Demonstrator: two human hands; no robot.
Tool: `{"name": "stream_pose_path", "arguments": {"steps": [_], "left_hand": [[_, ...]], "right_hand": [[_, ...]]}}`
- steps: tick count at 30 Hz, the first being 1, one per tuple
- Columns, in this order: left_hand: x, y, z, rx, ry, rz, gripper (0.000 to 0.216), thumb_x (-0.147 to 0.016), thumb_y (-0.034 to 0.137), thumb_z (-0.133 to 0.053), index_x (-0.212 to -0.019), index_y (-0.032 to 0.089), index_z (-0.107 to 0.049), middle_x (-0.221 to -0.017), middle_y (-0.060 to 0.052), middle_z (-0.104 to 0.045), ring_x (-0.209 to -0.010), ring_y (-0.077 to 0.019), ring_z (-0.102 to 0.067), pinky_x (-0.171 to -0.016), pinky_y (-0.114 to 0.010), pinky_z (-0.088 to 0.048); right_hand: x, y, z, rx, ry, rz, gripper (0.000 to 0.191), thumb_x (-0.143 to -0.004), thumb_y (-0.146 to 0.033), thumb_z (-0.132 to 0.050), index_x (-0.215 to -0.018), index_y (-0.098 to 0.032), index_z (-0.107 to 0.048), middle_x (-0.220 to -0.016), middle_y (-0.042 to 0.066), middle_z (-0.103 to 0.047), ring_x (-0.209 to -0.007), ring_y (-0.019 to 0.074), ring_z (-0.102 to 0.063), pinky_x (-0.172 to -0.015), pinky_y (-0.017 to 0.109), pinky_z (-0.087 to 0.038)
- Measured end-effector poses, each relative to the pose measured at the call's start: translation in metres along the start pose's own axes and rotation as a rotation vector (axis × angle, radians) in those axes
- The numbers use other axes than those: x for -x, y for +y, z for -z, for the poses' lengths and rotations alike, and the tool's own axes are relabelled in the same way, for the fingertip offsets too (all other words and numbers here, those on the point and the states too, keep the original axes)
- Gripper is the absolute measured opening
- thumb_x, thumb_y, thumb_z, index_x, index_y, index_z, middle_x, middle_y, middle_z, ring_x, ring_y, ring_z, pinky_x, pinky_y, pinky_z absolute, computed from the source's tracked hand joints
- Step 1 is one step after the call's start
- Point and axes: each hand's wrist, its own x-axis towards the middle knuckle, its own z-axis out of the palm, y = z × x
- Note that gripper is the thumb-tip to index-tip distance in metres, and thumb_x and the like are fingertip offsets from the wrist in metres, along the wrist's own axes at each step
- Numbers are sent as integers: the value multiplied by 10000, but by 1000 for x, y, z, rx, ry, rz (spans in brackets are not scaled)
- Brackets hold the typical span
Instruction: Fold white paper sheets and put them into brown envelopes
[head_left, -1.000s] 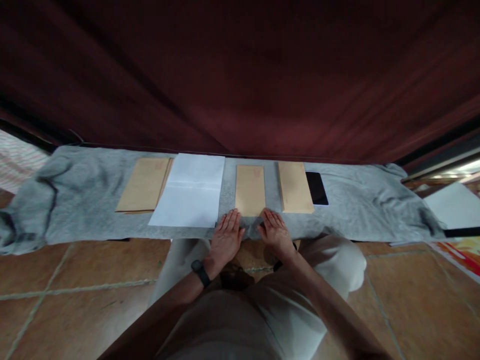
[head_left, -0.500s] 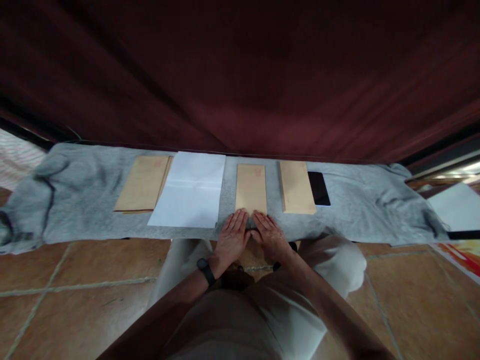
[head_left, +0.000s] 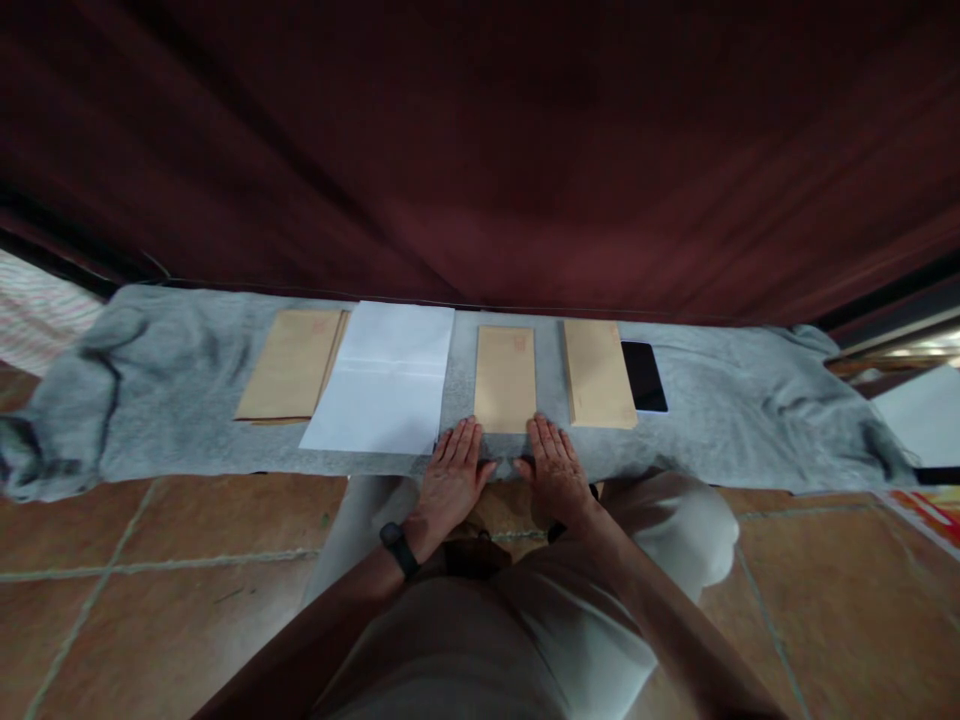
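Note:
Both of my hands lie flat on a grey cloth (head_left: 187, 400) spread over a low surface. My left hand (head_left: 452, 477), with a black band at the wrist, rests with its fingers stretched out at the near left corner of a brown envelope (head_left: 505, 378). My right hand (head_left: 555, 470) lies open at that envelope's near right corner. The fingertips reach the envelope's near edge. Neither hand holds anything.
A white sheet of paper (head_left: 386, 378) lies left of the envelope, partly over a stack of brown envelopes (head_left: 289, 363). Another brown envelope stack (head_left: 598, 373) and a black phone (head_left: 644, 375) lie to the right. A dark red curtain (head_left: 480, 150) hangs behind. Tiled floor lies below.
My hands came together at the envelope's near edge half a second ago, and have now spread apart again toward its corners.

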Motion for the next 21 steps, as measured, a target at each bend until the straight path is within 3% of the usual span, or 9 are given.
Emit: {"name": "stream_pose_path", "arguments": {"steps": [6,11,14,21], "left_hand": [[-1,3,-1,8,26,4,616,-1028,405,-397,-1552,81,-374,-1597,-174,-408,-1520,-279,-325,-1254,-487,-279],[-7,15,-4,28,5,-100,600,-1002,249,-396,-1566,57,-329,-1641,-154,-334,-1549,-239,-248,-1276,-434,-248],[-8,18,-8,36,-5,-121,637,-965,187,-402,-1583,73,-294,-1643,-147,-334,-1553,-225,-235,-1282,-435,-234],[-4,8,-5,21,-6,-81,588,-1016,365,-429,-1537,95,-396,-1618,-150,-382,-1541,-251,-272,-1265,-456,-264]], "right_hand": [[-5,3,3,-8,59,-27,682,-1038,-465,-425,-1568,-43,-341,-1599,233,-377,-1478,352,-381,-1212,555,-303],[-12,-9,9,-83,-37,144,594,-1048,-403,-425,-1578,-142,-358,-1610,123,-408,-1497,263,-368,-1251,473,-284],[-11,-12,8,-102,-74,198,581,-1054,-397,-422,-1579,-156,-355,-1604,110,-420,-1492,234,-379,-1252,451,-294],[-9,-3,5,-73,-72,172,592,-1046,-432,-447,-1556,-136,-395,-1584,135,-440,-1468,257,-419,-1246,469,-293]]}}
